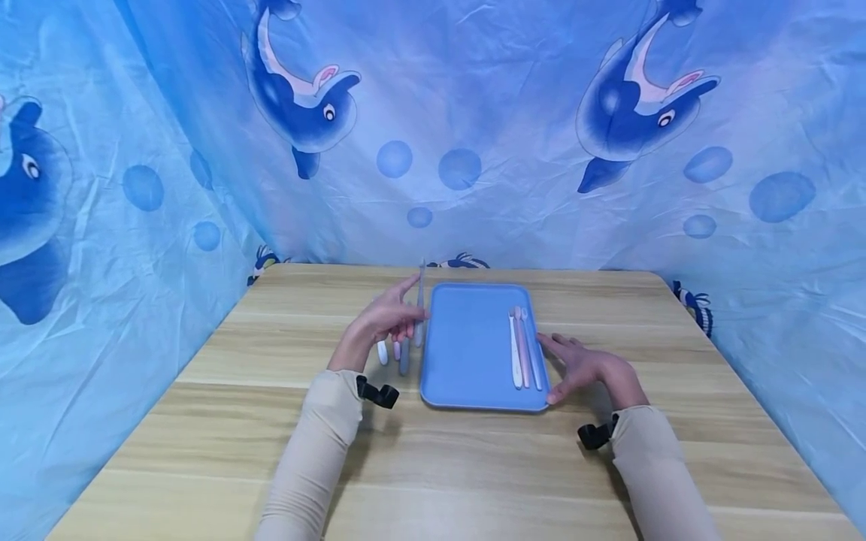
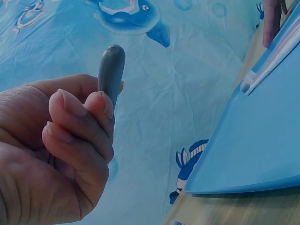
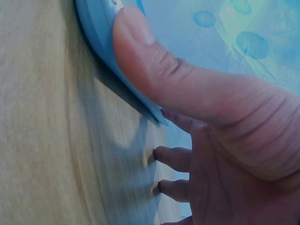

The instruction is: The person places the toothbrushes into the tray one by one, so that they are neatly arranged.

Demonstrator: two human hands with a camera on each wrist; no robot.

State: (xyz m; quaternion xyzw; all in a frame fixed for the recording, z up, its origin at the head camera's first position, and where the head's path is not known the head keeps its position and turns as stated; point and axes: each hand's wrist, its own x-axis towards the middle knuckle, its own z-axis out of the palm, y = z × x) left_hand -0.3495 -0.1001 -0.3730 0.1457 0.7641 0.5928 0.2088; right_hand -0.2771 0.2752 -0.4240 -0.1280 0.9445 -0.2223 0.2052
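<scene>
Head view, left hand: it [image 1: 388, 317] is pinching a grey toothbrush [image 1: 420, 299] between thumb and fingers, apparently off the table, just beside the tray's left edge; the brush is pointing away from the person, perhaps to match the lie of the others.
Head view, tray brushes: a white toothbrush [image 1: 516, 355], a pink toothbrush [image 1: 523, 355] and a blue toothbrush [image 1: 531, 355] are lying side by side near the tray's right edge, heads away; the even row is suggesting deliberate spacing.
Head view, table brushes: a white handle [image 1: 383, 353], a purple handle [image 1: 397, 350] and a blue-grey handle [image 1: 404, 358] are showing left of the blue tray [image 1: 463, 338]; the left hand is hiding their far ends.
Head view, right hand: it [image 1: 585, 370] is spreading around the tray's near right corner, probably steadying it on the wooden table [image 1: 473, 466].
Left wrist view, grip: the rounded handle end is sticking out past curled fingers, a hold likely suiting a slim handle.
Right wrist view, contact: the thumb [image 3: 150, 70] is resting against the tray's rim; the other fingers are fanning apart toward the tabletop, their exact contact I cannot tell.
</scene>
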